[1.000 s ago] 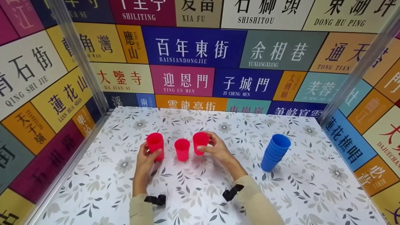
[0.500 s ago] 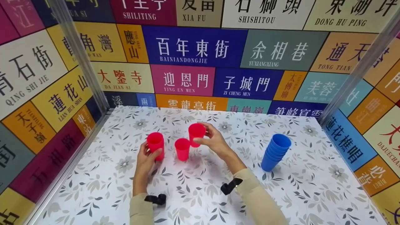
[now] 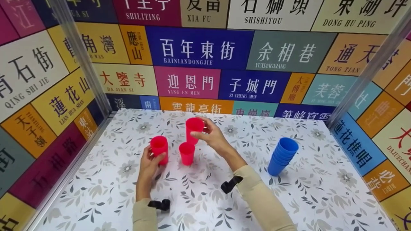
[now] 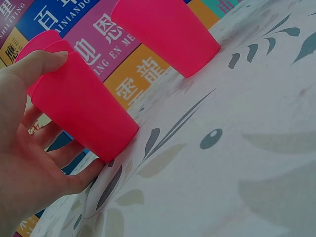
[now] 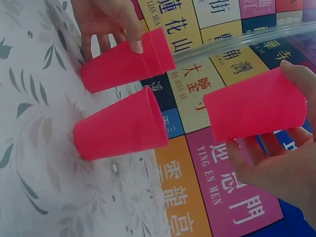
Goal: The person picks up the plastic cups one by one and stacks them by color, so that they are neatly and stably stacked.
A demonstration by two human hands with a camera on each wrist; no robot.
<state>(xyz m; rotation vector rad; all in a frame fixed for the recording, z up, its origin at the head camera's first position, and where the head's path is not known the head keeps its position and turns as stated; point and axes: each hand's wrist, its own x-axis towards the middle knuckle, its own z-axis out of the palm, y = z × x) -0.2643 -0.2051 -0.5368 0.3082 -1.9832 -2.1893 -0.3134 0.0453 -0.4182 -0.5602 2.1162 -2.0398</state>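
Observation:
My left hand (image 3: 148, 165) grips a stack of nested red plastic cups (image 4: 86, 106) standing upright on the table, thumb near the rims and fingers round the far side. Just right of it, a single red cup (image 3: 187, 156) stands mouth up with no hand on it. My right hand (image 3: 214, 138) holds another red cup (image 5: 256, 106) between thumb and fingers, raised off the table. In the right wrist view that cup's base faces the mouth of the standing cup, with a gap between them.
A stack of several blue cups (image 3: 282, 157) stands upright at the right of the table. The tabletop (image 3: 192, 199) has a leaf-and-flower print. Panels with place names (image 3: 199, 48) wall the back and sides, with clear posts (image 3: 362, 64) at the corners.
My right hand has lifted its red cup from the right of the middle cup, moving up and leftward to above it. My left hand and its cups have stayed put.

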